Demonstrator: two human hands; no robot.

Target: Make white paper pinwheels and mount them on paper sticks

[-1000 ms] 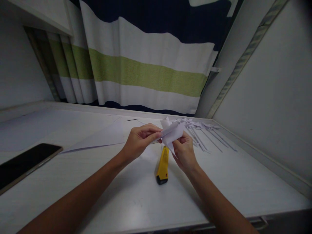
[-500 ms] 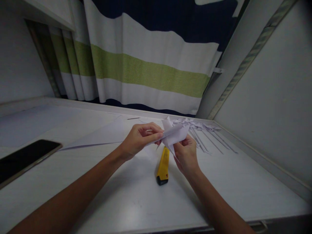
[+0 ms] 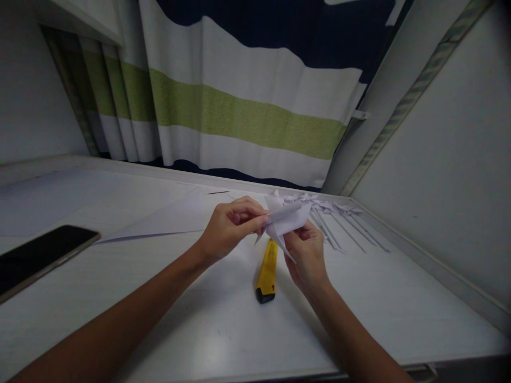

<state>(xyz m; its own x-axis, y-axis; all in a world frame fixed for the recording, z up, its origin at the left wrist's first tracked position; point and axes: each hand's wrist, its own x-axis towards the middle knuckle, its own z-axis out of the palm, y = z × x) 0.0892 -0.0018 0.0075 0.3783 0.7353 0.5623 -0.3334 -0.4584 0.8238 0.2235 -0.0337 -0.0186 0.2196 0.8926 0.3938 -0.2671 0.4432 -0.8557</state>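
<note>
Both hands hold a small folded piece of white paper (image 3: 285,219) just above the white table (image 3: 199,319). My left hand (image 3: 227,230) pinches its left edge with thumb and forefinger. My right hand (image 3: 305,254) grips its lower right part, fingers curled round it. A yellow utility knife (image 3: 266,271) lies on the table right below the paper, between my two wrists.
A large sheet of white paper (image 3: 167,221) lies flat to the left of my hands. A dark phone (image 3: 35,258) rests at the left edge. Several paper pinwheels on thin sticks (image 3: 331,213) lie at the back right. Striped curtains (image 3: 239,117) hang behind; a wall stands right.
The hands have shifted the folded paper slightly; its flaps sit a little tighter together. The view has tilted a bit, nothing else on the table has moved.
</note>
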